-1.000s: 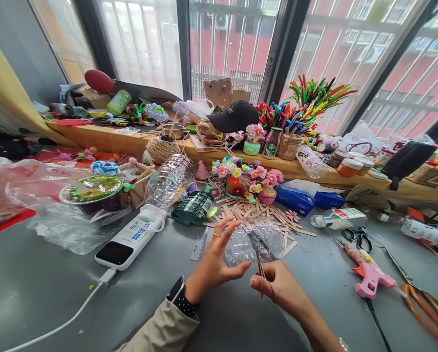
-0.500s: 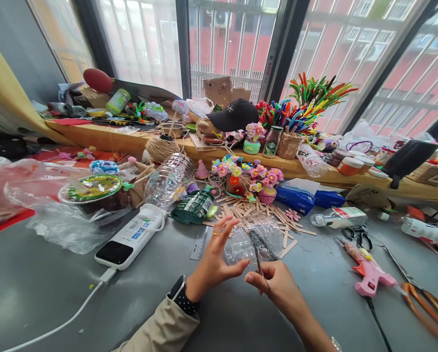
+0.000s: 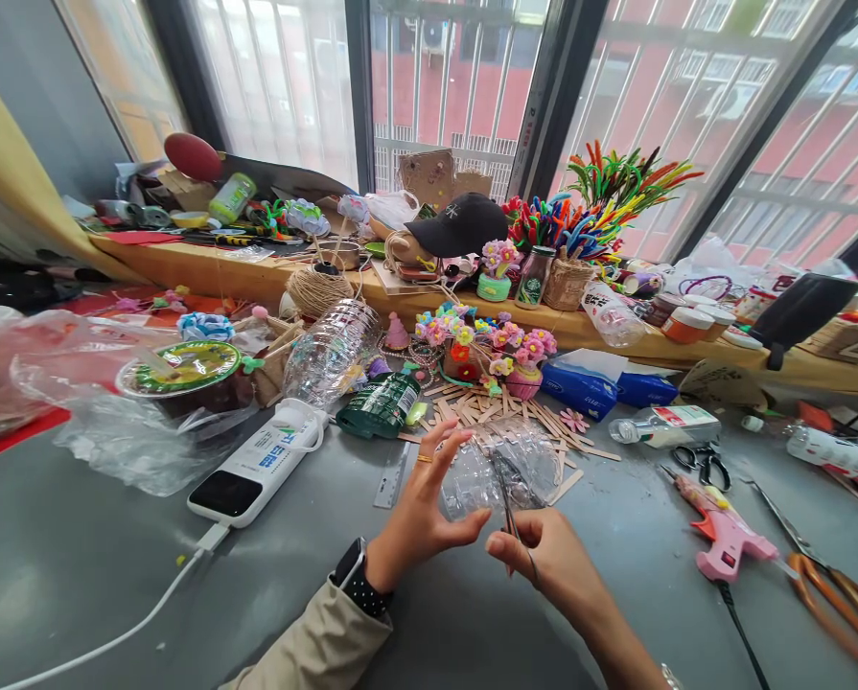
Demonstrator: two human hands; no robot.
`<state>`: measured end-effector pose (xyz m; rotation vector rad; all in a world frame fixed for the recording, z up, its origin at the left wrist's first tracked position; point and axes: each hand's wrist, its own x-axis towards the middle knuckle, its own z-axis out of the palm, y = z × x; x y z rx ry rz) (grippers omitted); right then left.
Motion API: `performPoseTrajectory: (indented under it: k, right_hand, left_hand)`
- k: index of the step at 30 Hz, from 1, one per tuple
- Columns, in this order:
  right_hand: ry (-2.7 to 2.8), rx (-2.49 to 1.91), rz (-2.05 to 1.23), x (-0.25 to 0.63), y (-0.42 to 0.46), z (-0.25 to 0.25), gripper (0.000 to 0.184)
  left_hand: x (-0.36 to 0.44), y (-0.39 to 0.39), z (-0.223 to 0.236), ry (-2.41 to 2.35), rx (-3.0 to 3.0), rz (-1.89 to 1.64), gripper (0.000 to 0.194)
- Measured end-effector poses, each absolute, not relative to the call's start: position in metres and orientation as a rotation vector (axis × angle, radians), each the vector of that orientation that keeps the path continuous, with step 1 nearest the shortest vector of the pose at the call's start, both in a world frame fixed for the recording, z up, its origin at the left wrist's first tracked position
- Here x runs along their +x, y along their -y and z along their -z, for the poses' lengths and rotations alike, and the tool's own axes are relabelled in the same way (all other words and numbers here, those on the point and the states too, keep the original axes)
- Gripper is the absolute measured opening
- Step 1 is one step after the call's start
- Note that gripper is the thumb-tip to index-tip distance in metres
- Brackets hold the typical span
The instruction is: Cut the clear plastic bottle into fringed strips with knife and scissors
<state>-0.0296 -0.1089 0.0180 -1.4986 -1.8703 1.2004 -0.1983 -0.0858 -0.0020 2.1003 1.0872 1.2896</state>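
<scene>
My left hand (image 3: pixel 423 508) holds a clear piece of cut plastic bottle (image 3: pixel 500 470) by its left edge, thumb under it and fingers curved over the top. My right hand (image 3: pixel 547 556) is closed round the handles of a small pair of scissors (image 3: pixel 506 503), whose blades reach into the plastic piece. Both hands hover just above the grey table (image 3: pixel 76 565), close in front of me. A scatter of wooden craft sticks (image 3: pixel 504 417) lies right behind the plastic.
A white power bank (image 3: pixel 256 470) with its cable lies left of my hands, beside a metal ruler (image 3: pixel 391 476). To the right are a pink glue gun (image 3: pixel 723 537), black scissors (image 3: pixel 702 465) and pliers (image 3: pixel 838 599). Flower pots, bottles and pipe cleaners crowd the wooden sill (image 3: pixel 256 273).
The hands have barely shifted; the right hand and scissors have moved slightly in the plastic piece.
</scene>
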Motion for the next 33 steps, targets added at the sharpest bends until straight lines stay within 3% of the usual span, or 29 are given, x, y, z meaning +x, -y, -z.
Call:
performPoseTrajectory:
  k: [33]
  right_hand:
    - [1.827, -1.526, -1.179, -0.0303, 0.1065, -0.0186, 0.06]
  left_hand:
    - [-0.1964, 0.0847, 0.0059, -1.115, 2.154, -1.295, 0.071]
